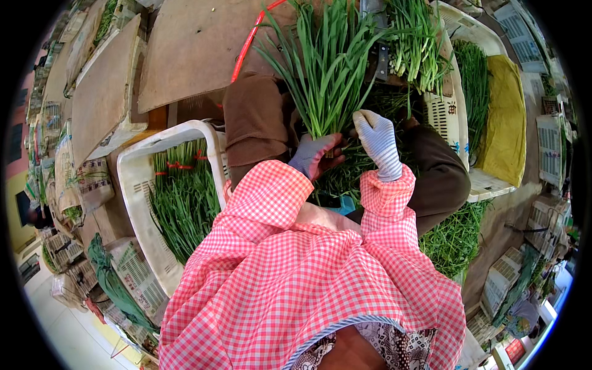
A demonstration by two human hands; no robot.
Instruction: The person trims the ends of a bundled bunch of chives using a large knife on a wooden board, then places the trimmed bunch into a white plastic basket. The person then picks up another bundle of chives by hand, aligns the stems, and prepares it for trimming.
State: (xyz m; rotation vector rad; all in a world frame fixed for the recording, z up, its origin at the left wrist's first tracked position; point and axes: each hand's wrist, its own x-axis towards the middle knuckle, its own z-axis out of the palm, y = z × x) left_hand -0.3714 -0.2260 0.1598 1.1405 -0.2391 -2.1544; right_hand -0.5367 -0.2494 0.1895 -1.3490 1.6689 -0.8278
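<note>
A fan of garlic chives (330, 88) stands upright before me, leaves pointing away. My left hand (317, 155), in a grey and pink glove with bare fingertips, grips it around the pale stem ends. Just right of those stems is my right hand (380, 141), in a white glove with thin blue stripes. Its fingers are curled, and whether anything is pinched in them is hidden. Beyond it, a knife with a dark riveted handle (382, 62) lies on the wooden board (199, 51). More loose chives (416, 51) rest to the knife's right.
A white plastic crate (132, 185) at left holds chives tied with red bands (178, 165). Another crate (444, 115) at right contains chives and a yellow cloth (504, 120). A red strap (245, 51) crosses the board. Loose green trimmings (455, 240) lie by my right knee.
</note>
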